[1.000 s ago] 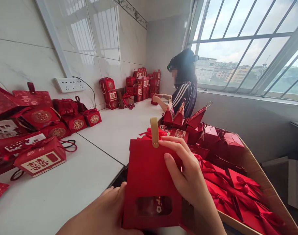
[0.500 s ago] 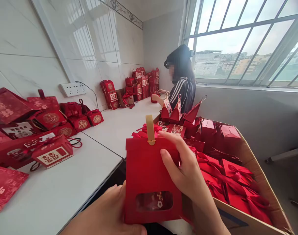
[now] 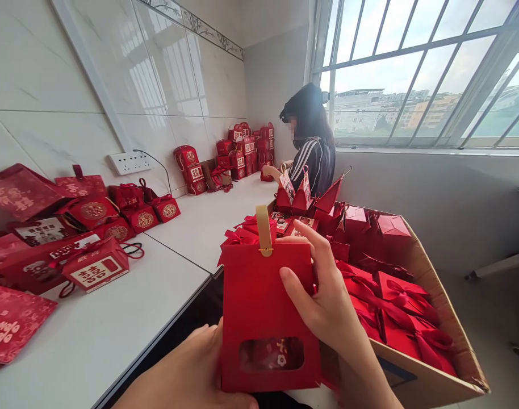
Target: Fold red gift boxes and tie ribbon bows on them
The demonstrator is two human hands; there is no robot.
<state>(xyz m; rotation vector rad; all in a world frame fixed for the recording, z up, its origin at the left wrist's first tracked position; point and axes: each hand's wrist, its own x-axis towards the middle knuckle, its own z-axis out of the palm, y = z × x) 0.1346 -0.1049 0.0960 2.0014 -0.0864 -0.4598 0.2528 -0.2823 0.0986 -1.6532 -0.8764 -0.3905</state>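
A red paper gift box (image 3: pixel 266 304) stands upright in front of me, with a gold strap at its top edge and a clear window low on its face. My left hand (image 3: pixel 191 369) grips its lower left side, the thumb along the bottom edge. My right hand (image 3: pixel 323 289) holds the upper right side, its thumb on the front and its other fingers at the top and behind, partly hidden. Small items show dimly through the window.
To the right, a cardboard carton (image 3: pixel 438 272) holds several red boxes with ribbons. More red boxes (image 3: pixel 93 210) lie along the white table (image 3: pixel 153 295). A person (image 3: pixel 313 153) works at the far end, near stacked boxes (image 3: pixel 242 156).
The view has shifted slightly. The held box sits a little farther right in the picture, and my right index finger is raised a bit more above its top edge.
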